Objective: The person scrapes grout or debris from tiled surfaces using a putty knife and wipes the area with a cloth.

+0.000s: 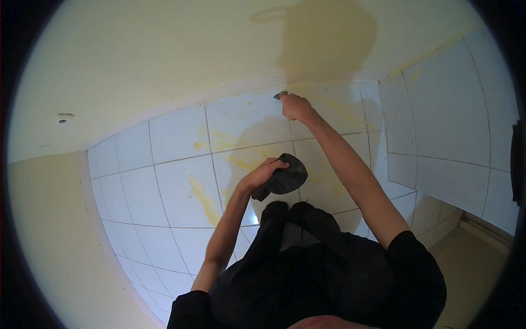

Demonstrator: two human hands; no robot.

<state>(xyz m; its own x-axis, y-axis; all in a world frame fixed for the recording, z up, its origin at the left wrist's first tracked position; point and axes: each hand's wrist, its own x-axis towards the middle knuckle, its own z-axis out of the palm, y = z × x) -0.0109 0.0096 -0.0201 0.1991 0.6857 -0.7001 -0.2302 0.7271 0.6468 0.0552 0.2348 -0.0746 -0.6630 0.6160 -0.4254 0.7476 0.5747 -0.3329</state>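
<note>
My right hand (297,107) reaches out to the far edge of the white floor tiles. Its fingers are closed round a small scraper (280,95) with a dark pointed blade; the handle is hidden in the fist. The blade's tip is at the tile just short of the cream wall. Nearer to me, my left hand (265,171) grips a bunched dark grey cloth (289,175) above the floor, thumb on top. Yellow smears (204,200) mark the tiles around and to the left of it.
A cream wall (164,66) with a white socket-like fitting (65,118) rises ahead. White tiles (444,104) cover a raised surface at the right, with a step down beyond it (466,257). My dark shoes (274,210) stand close below the cloth. My shadow falls on wall and tiles.
</note>
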